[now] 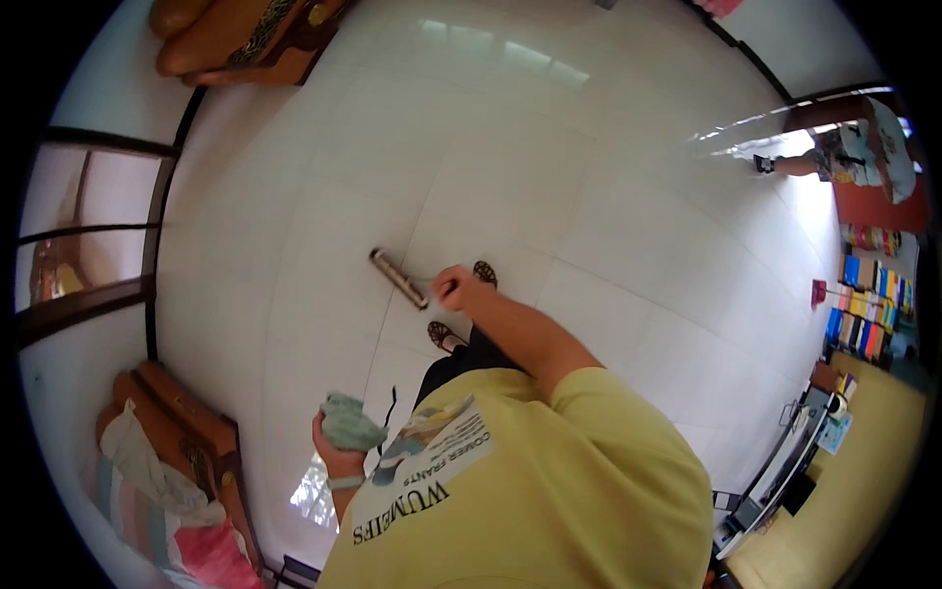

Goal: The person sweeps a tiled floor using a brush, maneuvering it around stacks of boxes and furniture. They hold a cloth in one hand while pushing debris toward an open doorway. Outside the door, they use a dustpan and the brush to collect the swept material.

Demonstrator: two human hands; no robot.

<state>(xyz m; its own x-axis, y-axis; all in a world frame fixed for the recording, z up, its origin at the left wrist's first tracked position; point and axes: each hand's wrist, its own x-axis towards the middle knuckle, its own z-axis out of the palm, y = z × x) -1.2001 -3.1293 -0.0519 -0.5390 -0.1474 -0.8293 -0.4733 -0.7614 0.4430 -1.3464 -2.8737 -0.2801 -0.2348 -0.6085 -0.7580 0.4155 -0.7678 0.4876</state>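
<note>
My right hand point(454, 287) is closed around the handle of a floor mop, which I see nearly end-on. The mop's long narrow head point(398, 278) lies slantwise on the pale tiled floor point(500, 169), just left of that hand. Bunched in my left hand point(340, 458) is a pale green cloth point(352, 422), held beside my yellow shirt. The cloth covers most of the fingers. My feet, in brown openwork shoes point(440, 335), stand close to the mop head.
Wooden furniture point(243, 44) stands at the upper left. Cloths and a red fabric point(213, 552) lie on a wooden seat point(176, 412) at lower left. Far right, a person point(846, 154) stands by a bright doorway, near stacked boxes point(865, 302) and a red dustpan point(818, 294).
</note>
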